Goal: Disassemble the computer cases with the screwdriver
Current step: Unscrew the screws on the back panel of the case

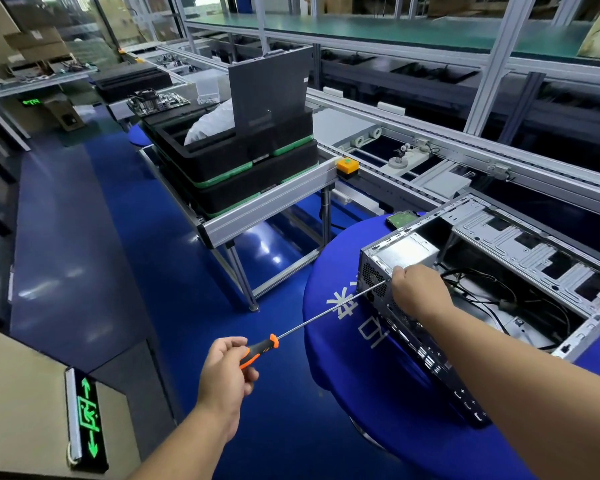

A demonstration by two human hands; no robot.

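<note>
An open grey computer case (pixel 520 244) lies on its side on a blue-covered table (pixel 329 320) at the right, cables showing inside. My left hand (pixel 227 368) grips the orange and black handle of a long screwdriver (pixel 312 322). Its thin shaft runs up and right to the case's rear panel by the silver power supply (pixel 404 252). My right hand (pixel 418 289) rests on that rear corner with fingers curled at the shaft's tip; the tip itself is hidden behind them.
A metal stand carries stacked black trays (pixel 243 174) with a dark panel (pixel 269 91) upright in them. A conveyor line (pixel 416 133) runs behind, with an orange button box (pixel 347 167). A hard drive (pixel 400 218) lies beside the case. A green exit sign (pixel 87 417) sits low left.
</note>
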